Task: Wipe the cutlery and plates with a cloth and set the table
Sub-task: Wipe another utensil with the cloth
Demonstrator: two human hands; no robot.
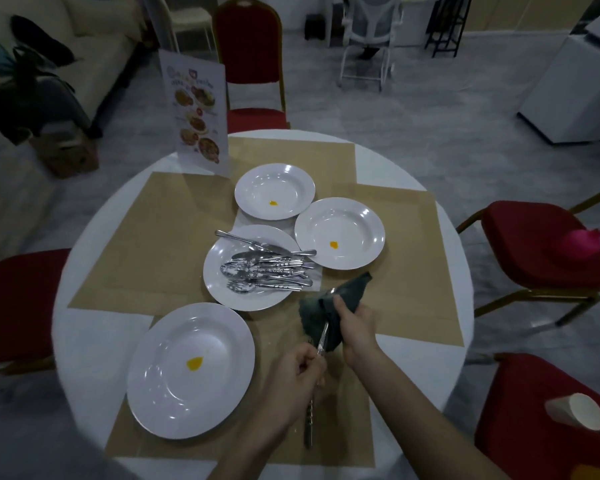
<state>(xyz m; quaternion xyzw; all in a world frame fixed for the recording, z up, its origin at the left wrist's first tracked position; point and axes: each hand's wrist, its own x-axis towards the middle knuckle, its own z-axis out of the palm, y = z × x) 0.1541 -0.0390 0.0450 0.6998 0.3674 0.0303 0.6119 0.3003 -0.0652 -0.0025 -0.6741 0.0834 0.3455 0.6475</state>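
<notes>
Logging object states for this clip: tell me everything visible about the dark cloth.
The dark cloth is a deep green-grey, soft, crumpled fabric, bunched rather than flat. The right hand grips it above the tan paper mat, just right of the plate holding the cutlery pile. It is wrapped round the upper end of a metal utensil, whose tip peeks out at the top. The left hand holds the utensil's handle. One corner sticks up toward the far right.

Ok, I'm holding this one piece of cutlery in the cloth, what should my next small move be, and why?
Probably draw the cloth in your right hand along the utensil that your left hand grips: its tip still sits wrapped in the cloth.
</notes>
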